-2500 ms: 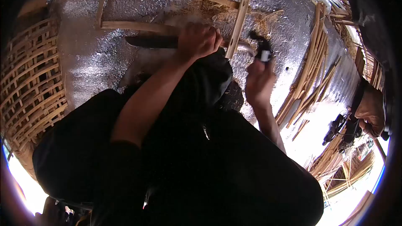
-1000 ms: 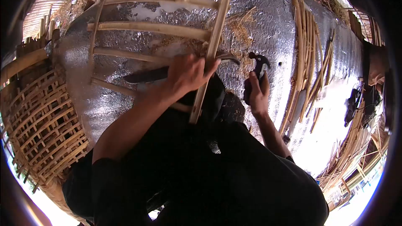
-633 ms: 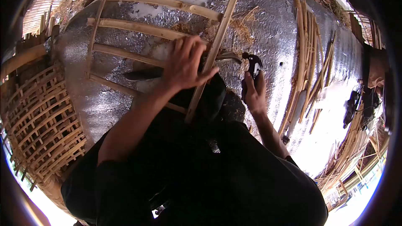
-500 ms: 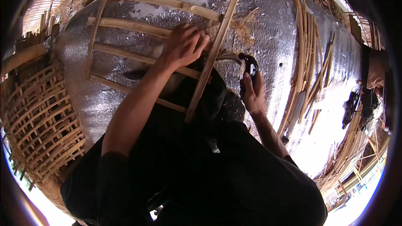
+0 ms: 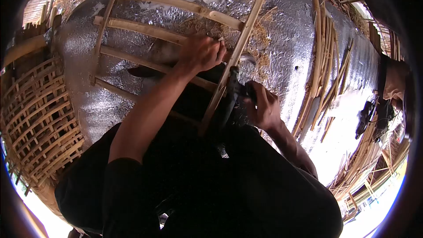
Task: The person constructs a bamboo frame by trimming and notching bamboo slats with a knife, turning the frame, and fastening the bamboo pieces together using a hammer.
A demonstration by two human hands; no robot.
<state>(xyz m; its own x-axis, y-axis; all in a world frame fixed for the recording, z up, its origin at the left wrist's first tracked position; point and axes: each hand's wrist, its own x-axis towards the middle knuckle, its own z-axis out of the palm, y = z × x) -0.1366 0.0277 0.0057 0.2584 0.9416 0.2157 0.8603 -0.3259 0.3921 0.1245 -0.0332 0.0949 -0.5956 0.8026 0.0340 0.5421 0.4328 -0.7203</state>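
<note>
My left hand is closed above the slats of a wooden ladder-like frame; whatever its fingers grip is hidden. Just beyond them, past the frame's right rail, shows a shiny curved piece; I cannot tell whether the hand holds it. To the right of that rail, my right hand is wrapped round a black tool. The tool's dark end is close to the rail, and its exact kind is unclear. A dark pointed shape lies under the slats, left of my left forearm.
A silvery foil-like sheet covers the ground. At left stands a woven bamboo lattice. Thin bamboo strips lie at right, with another person's hand at the far right edge. Wood shavings are scattered beside the frame.
My right hand has moved down and left with the black tool, bringing it near the frame's right rail. My left hand and the frame have shifted slightly right.
</note>
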